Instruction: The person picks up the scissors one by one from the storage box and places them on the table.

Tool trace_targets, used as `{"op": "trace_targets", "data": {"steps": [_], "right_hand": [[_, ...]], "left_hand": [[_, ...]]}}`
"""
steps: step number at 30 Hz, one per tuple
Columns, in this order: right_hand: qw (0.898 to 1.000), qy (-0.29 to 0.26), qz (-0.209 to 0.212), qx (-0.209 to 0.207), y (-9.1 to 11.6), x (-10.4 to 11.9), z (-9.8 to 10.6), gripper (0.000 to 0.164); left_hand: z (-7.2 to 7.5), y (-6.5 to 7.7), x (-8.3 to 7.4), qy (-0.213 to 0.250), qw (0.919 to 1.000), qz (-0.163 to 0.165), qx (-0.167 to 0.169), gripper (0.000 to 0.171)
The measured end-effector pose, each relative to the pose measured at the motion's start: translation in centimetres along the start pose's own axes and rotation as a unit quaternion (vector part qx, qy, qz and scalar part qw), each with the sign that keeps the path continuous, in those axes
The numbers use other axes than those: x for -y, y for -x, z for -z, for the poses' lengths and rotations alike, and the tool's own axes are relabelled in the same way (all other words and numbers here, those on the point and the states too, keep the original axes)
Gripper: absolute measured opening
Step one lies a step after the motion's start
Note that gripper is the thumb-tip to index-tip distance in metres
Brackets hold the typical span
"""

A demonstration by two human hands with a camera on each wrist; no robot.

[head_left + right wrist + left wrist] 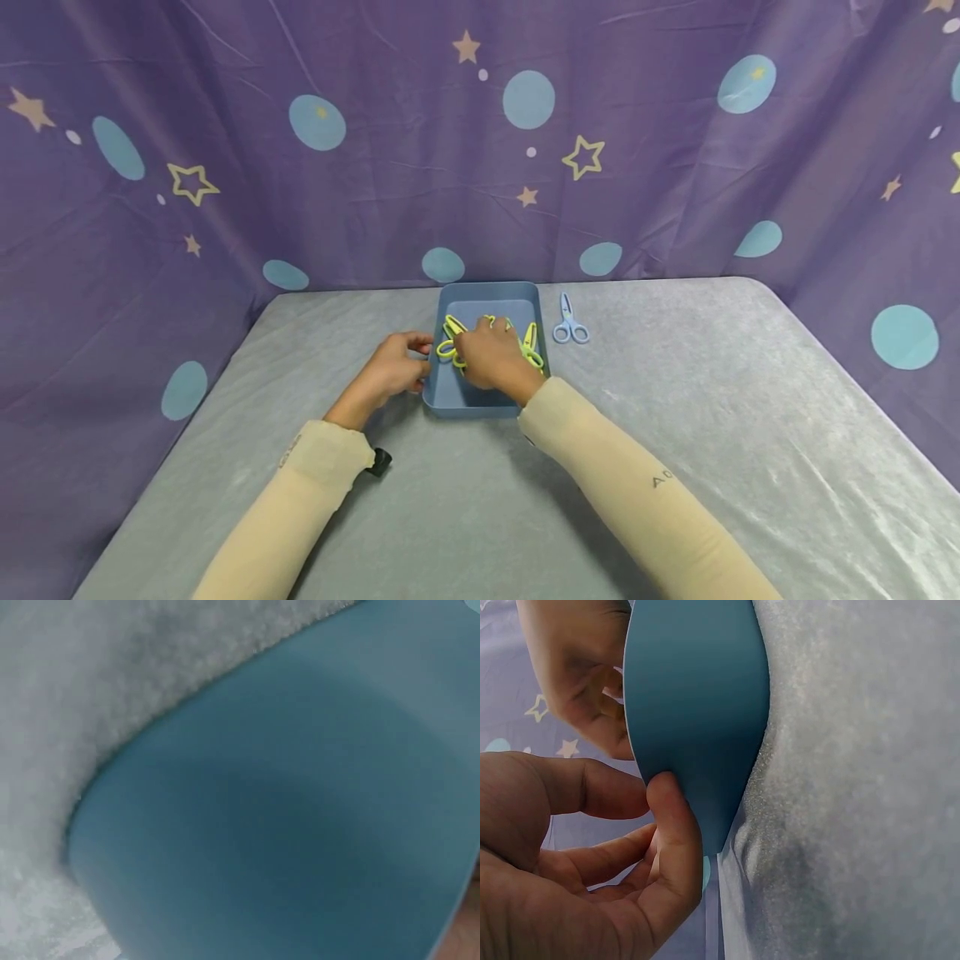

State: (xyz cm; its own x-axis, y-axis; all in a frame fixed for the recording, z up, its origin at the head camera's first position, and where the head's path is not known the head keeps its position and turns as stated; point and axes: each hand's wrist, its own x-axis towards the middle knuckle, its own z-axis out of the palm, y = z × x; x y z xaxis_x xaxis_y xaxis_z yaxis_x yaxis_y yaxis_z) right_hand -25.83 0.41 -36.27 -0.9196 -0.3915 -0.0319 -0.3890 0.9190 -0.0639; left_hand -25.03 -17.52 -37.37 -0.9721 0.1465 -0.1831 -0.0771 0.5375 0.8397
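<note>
A blue-grey tray (468,412) stands near the table's far edge with several yellow-green scissors (532,357) inside it. My left hand (392,365) is at the tray's left side. In the left wrist view, its finger and thumb pinch the wall at the rim, one fingertip lying on the outer face. My right hand (491,354) reaches down into the tray among the scissors, fingers bent. Its fingertips are hidden, so what it holds cannot be made out. The right wrist view is mostly filled by the tray's wall (262,825).
A pair of light blue scissors (570,323) lies on the table just right of the tray, blades pointing away. Grey cloth (675,400) covers the table. A purple curtain (405,125) with stars and dots hangs behind and along both sides.
</note>
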Motion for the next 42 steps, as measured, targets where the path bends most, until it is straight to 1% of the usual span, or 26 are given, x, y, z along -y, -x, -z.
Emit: {"op": "trace_targets", "data": {"steps": [6, 14, 20, 24, 28, 33, 42], "right_hand": [[0.999, -0.006, 0.013, -0.031, 0.2, -0.5, 0.1, 0.020], [0.997, -0.036, 0.029, -0.065, 0.6, -1.7, 0.1, 0.024], [0.995, -0.054, 0.045, -0.077, 1.3, -2.4, 0.3, 0.026], [0.993, -0.069, 0.053, -0.084, 1.8, -3.0, 0.7, 0.032], [0.993, -0.066, 0.050, -0.089, 2.0, -3.6, 1.1, 0.037], [0.992, -0.069, 0.045, -0.091, 2.4, -4.5, 1.5, 0.037], [0.990, -0.073, 0.059, -0.102, 3.4, -5.8, 2.1, 0.034]], "left_hand": [[-0.1, 0.0, 0.0, -0.001, 1.0000, 0.001, -0.003, 0.063], [-0.2, 0.0, -0.1, -0.005, 1.0000, 0.000, -0.008, 0.062], [-0.3, 0.1, -0.1, -0.008, 0.9999, -0.004, -0.004, 0.063], [-0.3, 0.2, -0.1, -0.006, 1.0000, 0.001, -0.005, 0.064], [-0.1, 0.2, -0.2, 0.001, 1.0000, 0.002, -0.006, 0.064], [-0.1, 0.2, -0.2, -0.001, 1.0000, 0.002, -0.003, 0.063], [-0.1, 0.1, -0.3, -0.001, 1.0000, 0.002, -0.003, 0.064]]}}
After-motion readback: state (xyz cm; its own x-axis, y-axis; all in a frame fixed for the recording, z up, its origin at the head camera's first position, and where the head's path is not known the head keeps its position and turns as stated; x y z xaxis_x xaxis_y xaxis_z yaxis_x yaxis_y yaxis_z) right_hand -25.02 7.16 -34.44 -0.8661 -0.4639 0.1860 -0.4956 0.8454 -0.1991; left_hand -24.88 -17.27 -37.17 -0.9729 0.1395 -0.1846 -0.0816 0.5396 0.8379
